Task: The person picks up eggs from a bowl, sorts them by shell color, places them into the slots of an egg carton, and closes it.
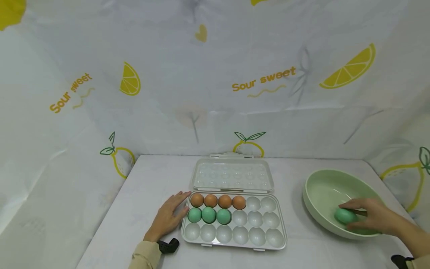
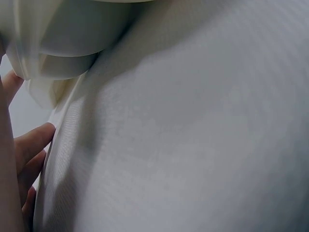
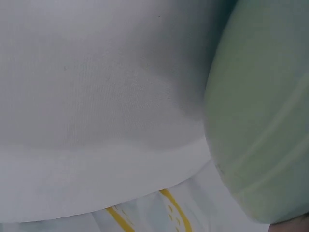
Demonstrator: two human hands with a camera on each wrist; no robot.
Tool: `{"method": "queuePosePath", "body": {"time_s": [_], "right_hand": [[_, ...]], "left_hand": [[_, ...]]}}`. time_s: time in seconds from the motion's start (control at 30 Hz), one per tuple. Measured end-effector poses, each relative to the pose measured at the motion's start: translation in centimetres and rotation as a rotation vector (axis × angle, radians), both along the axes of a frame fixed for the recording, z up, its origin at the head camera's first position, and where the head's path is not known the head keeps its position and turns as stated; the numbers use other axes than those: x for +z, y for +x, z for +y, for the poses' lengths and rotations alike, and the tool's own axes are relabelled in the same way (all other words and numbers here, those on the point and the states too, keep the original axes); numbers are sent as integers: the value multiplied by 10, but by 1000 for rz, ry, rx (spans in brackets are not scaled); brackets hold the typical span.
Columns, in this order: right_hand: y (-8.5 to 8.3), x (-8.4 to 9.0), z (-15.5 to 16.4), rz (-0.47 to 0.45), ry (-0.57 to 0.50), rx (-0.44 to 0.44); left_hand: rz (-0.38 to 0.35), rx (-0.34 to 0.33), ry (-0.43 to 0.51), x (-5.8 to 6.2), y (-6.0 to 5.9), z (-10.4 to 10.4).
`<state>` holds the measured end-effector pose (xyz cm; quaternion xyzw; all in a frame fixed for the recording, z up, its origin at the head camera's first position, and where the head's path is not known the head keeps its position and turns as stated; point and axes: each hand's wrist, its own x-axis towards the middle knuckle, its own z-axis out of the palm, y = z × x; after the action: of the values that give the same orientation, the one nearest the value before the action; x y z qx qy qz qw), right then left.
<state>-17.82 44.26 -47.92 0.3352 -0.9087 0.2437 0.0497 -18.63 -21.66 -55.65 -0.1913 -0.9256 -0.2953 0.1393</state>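
Observation:
A clear plastic egg tray (image 1: 275, 243) lies open at the middle of the table, its lid (image 1: 232, 174) folded back. Its far row holds several brown eggs (image 1: 218, 201); the middle row holds three green eggs (image 1: 209, 215). My left hand (image 1: 169, 216) rests flat on the table with straight fingers touching the tray's left edge (image 2: 46, 67). At the right, my right hand (image 1: 371, 216) reaches into a pale green bowl (image 1: 322, 190) and grips a green egg (image 1: 345, 216). The right wrist view shows only the bowl's outer wall (image 3: 265, 121).
A white cloth (image 1: 141, 186) covers the table. Lemon-print fabric walls (image 1: 215, 74) close in the back and both sides. The table edges run close on the left and right.

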Motion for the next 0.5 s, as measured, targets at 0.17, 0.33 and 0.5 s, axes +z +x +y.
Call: {"method": "queuePosePath", "body": {"time_s": [0.17, 0.33, 0.5], "right_hand": [[-1, -2, -9, 51, 23, -6], [-1, -5, -26, 50, -136, -22], [-1, -1, -41, 1, -246, -58]], "left_hand": [[-22, 8, -6, 0, 0, -1], [-2, 14, -9, -3, 0, 0], [-4, 20, -22, -3, -1, 0]]}}
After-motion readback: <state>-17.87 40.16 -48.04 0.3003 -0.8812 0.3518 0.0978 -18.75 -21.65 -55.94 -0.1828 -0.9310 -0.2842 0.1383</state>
